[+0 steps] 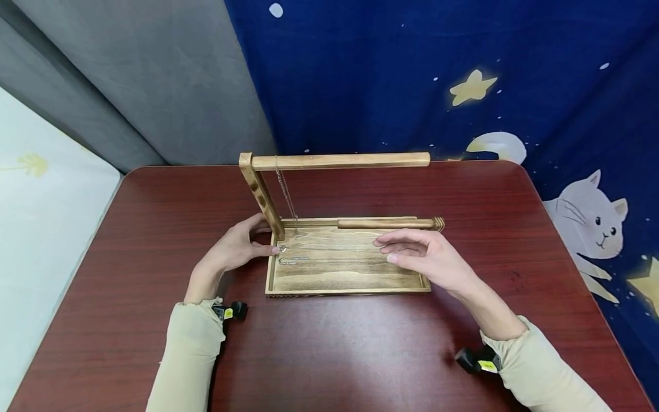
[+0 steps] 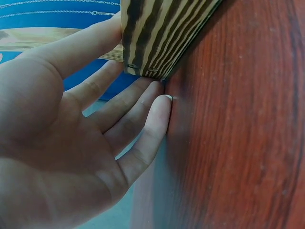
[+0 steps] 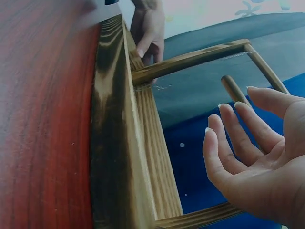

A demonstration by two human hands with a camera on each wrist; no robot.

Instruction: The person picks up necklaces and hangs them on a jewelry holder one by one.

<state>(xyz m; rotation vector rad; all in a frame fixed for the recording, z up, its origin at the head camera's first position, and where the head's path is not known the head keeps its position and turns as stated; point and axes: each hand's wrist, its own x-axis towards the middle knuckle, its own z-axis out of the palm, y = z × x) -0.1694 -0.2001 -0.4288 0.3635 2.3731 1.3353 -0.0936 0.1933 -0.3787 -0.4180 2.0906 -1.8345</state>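
One grip, the left hand (image 1: 238, 246), held the wooden stand (image 1: 345, 280) toward the worktop's (image 1: 334, 355) far edge; it looked light, stiff, best taken by its rim. The right hand (image 1: 435, 257) hung relaxed, empty.

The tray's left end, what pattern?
Dark and light stripes on the tray; best in left wrist view.

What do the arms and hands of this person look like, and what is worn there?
Both arms have pale cream sleeves, gathered near the wrists. The left hand and right hand are ungloved. Each wrist carries a small black camera with a yellow label.
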